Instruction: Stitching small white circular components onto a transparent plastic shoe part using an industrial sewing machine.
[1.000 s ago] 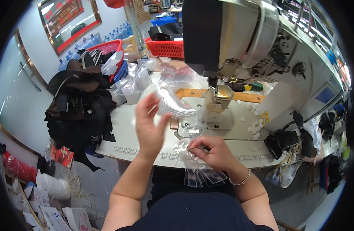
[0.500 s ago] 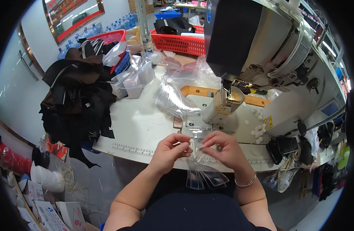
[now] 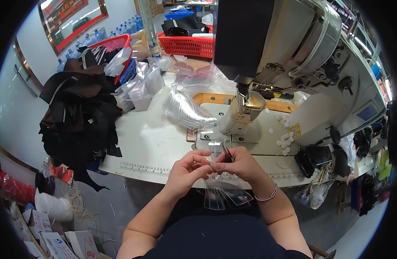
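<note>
Plastic strips (image 3: 224,195) below left hand (image 3: 187,173), in its pinch, right hand (image 3: 245,164) around a dark tool (image 3: 227,152).

The strips (image 3: 214,199) are clear, the tabletop (image 3: 140,138) white, the latticed basket (image 3: 185,45) red, scraps (image 3: 79,129) black.

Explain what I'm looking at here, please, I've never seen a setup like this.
You're looking down from a camera worn on a person's head; its wide lens bends straight edges. There's no robot, just two bare hands at a sewing machine, upper right.

The right hand holds a small dark pointed tool. The left hand meets it at some clear plastic strips that fan out below the hands; its exact grip is hard to see.

On the pale table lie more layered clear plastic, small white discs and, at the left end, a heap of dark pieces. A ruler scale runs along the near edge.
</note>
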A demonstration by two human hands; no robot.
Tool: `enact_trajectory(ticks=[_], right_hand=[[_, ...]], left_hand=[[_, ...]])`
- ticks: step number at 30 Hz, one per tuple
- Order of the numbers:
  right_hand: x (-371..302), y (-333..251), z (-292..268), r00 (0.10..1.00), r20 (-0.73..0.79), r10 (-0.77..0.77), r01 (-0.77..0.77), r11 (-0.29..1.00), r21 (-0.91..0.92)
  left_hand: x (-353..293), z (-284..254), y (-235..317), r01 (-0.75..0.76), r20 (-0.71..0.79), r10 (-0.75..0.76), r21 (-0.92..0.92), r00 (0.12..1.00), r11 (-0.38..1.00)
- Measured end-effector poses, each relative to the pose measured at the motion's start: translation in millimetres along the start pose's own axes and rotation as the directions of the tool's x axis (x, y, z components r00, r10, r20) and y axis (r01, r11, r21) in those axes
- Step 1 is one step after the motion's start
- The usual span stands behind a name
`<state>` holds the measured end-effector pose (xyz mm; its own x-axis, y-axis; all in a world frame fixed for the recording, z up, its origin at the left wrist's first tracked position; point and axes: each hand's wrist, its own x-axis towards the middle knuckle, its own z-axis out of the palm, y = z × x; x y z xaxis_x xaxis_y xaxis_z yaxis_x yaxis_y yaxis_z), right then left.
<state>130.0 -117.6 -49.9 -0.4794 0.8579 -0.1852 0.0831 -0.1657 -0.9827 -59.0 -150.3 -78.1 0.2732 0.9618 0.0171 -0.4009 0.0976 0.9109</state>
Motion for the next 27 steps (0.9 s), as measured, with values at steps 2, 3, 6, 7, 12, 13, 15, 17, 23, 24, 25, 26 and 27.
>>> enact_trajectory(ticks=[2,3,6,7,12,13,15,17,23,24,25,26,27], right_hand=[[0.1,-1.0,-0.8,0.999,0.008,0.032,-0.033,0.998,0.055],[0.2,-0.1,-0.5,0.999,0.01,0.034,-0.034,0.998,0.055],[2.1,4.8,0.6,1.0,-0.002,-0.013,0.013,0.996,0.09],[2.8,6.1,0.2,1.0,-0.001,-0.019,0.019,0.997,0.073],[0.6,-1.1,-3.6,0.998,0.062,-0.005,0.004,1.0,0.016],[-0.2,-0.9,-4.8,0.997,0.071,-0.001,0.0,1.0,0.018],[-1.5,-0.6,-6.5,0.997,0.08,0.004,-0.005,1.0,0.024],[-3.5,-1.4,-7.2,0.995,0.093,0.019,-0.022,0.999,0.038],[-5.7,0.1,-4.3,0.99,0.126,-0.062,0.051,0.995,0.089],[-5.7,0.7,-4.2,0.99,0.125,-0.063,0.051,0.995,0.091],[-5.6,1.5,-4.1,0.991,0.123,-0.053,0.043,0.996,0.079],[-5.4,2.0,-3.9,0.992,0.121,-0.042,0.035,0.997,0.066],[-5.6,1.6,-3.3,0.992,0.121,-0.043,0.035,0.997,0.068]], left_hand=[[1.3,1.1,0.8,0.045,0.011,-0.045,-0.041,0.999,0.998],[1.4,1.1,0.9,0.092,0.026,-0.09,-0.083,0.996,0.992],[3.0,-4.1,-6.7,0.046,0.002,-0.046,-0.016,0.999,0.999],[2.7,-3.9,-7.0,0.046,0.0,-0.046,-0.016,0.999,0.999],[3.1,-1.6,-5.7,0.038,-0.075,-0.041,-0.051,0.996,0.998],[2.9,-0.4,-5.3,0.039,-0.077,-0.043,-0.051,0.996,0.998],[2.8,1.0,-5.0,0.049,-0.084,-0.054,-0.063,0.995,0.997],[2.3,-1.8,-10.1,0.048,-0.087,-0.053,-0.063,0.995,0.997],[1.7,-2.9,-14.5,0.032,-0.097,-0.038,-0.067,0.995,0.997],[1.5,-3.1,-15.2,0.025,-0.093,-0.031,-0.058,0.995,0.998],[1.2,-2.5,-15.1,0.026,-0.092,-0.031,-0.057,0.995,0.998],[0.7,-1.7,-14.8,0.027,-0.097,-0.032,-0.052,0.995,0.998],[0.2,-1.1,-14.6,0.028,-0.103,-0.033,-0.047,0.994,0.999]])
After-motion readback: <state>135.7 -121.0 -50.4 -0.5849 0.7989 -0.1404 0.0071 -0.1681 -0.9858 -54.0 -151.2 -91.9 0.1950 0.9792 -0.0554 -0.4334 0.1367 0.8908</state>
